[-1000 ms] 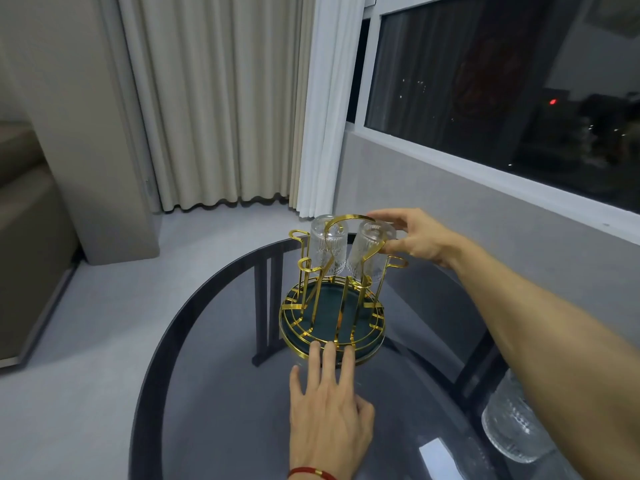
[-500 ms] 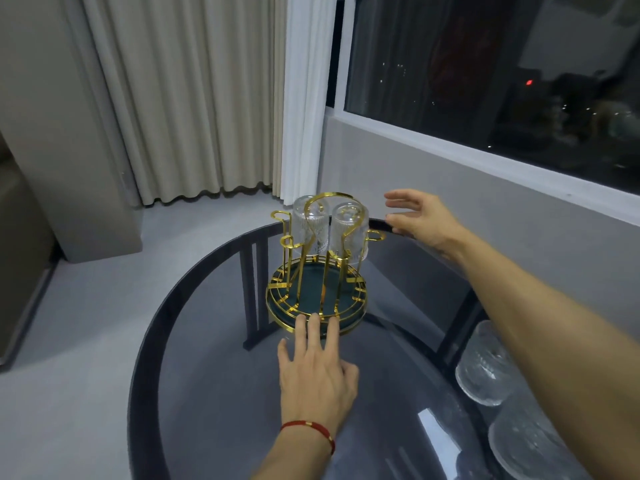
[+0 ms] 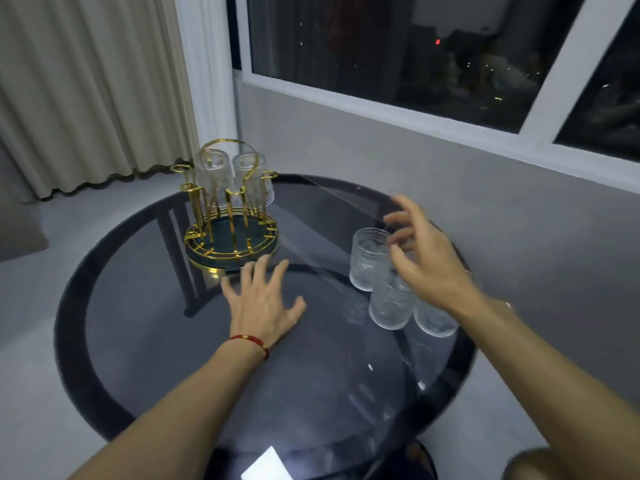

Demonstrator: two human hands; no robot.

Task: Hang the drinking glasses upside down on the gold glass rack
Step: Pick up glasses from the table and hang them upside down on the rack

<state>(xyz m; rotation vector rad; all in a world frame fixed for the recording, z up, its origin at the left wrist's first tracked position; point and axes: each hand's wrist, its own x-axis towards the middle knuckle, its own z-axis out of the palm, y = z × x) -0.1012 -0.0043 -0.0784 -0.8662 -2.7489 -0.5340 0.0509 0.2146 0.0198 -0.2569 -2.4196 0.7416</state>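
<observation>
The gold glass rack (image 3: pixel 231 244) with a dark green base stands at the table's far left. Two ribbed glasses hang upside down on its far pegs, one (image 3: pixel 212 174) on the left, the other (image 3: pixel 252 180) on the right. Three more clear glasses stand on the table at the right: one (image 3: pixel 366 259) upright nearest the rack, another (image 3: pixel 389 304) in front of it, a third (image 3: pixel 434 320) partly hidden under my wrist. My right hand (image 3: pixel 427 258) hovers over them, fingers spread, holding nothing. My left hand (image 3: pixel 265 301) lies flat on the table just before the rack's base.
The round dark glass table (image 3: pixel 145 344) has a thick black rim; its legs show through the top. A grey wall under a window runs close along the right. Curtains hang at the back left.
My right hand has let go of the second hung glass and swung right and toward me, over the standing glasses. My left hand stays flat before the rack. The view has turned right.
</observation>
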